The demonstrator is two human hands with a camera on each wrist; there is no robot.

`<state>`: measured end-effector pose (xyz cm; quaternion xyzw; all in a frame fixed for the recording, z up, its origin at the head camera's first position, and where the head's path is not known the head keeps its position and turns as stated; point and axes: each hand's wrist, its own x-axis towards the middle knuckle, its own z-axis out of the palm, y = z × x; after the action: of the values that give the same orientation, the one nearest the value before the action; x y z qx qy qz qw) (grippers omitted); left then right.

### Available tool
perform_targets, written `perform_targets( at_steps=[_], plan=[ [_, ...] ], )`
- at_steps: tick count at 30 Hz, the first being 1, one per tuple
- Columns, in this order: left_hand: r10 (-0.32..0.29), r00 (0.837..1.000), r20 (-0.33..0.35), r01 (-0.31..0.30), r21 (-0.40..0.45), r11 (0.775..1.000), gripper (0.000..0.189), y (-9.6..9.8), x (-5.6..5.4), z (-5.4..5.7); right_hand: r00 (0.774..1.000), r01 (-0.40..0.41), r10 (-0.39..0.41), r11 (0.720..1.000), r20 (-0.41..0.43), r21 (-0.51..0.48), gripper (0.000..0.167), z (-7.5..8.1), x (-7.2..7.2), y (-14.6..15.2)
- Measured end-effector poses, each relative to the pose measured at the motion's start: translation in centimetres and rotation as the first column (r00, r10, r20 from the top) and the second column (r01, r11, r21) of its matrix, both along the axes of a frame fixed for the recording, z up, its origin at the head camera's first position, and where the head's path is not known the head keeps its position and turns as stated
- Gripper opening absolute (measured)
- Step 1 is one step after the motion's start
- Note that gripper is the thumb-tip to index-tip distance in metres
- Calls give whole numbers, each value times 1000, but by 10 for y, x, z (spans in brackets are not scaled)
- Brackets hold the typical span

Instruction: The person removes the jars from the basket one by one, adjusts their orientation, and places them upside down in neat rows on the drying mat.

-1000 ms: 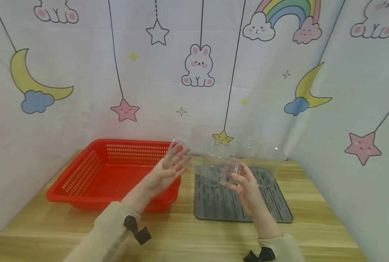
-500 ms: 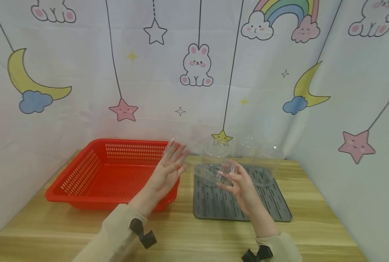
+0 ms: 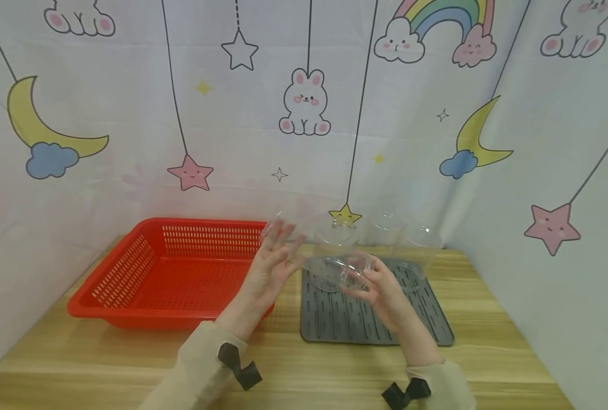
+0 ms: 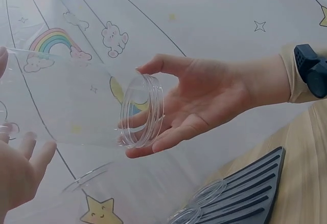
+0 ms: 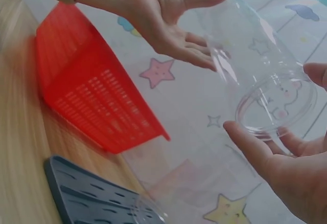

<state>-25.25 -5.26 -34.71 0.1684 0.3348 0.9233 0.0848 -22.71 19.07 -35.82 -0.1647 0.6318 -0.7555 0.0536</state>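
A clear, see-through cup [image 3: 356, 267] is held on its side in the air between both hands, over the front of the grey mat. My right hand [image 3: 386, 290] grips its ringed end, thumb on one side and fingers on the other, as the left wrist view shows around the rings [image 4: 143, 111]. My left hand [image 3: 270, 270] is at the cup's other end, with fingers spread and mostly straight. In the right wrist view, the left thumb and fingertips lie right at that end of the cup [image 5: 250, 55]. Behind, several similar clear cups [image 3: 419, 245] stand upright.
The grey ridged mat [image 3: 345, 324] lies on the wooden table [image 3: 294, 370] under the standing cups. At the left sits a red slotted basket [image 3: 176, 313], its right side close to my left forearm. A white patterned curtain [image 3: 253, 125] hangs behind.
My left hand and forearm have shifted right, closer to the held cup's end. The right hand keeps its grip with hardly any movement. The head view has drifted slightly.
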Motion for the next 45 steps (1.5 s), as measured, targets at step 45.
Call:
perform_targets(
  at_steps=[45],
  plan=[
    [-3, 996, -87, -32, -396, 918, 85, 136, 5, -9, 891, 393, -415, 908, 184, 147, 68, -81, -20, 189]
  ],
)
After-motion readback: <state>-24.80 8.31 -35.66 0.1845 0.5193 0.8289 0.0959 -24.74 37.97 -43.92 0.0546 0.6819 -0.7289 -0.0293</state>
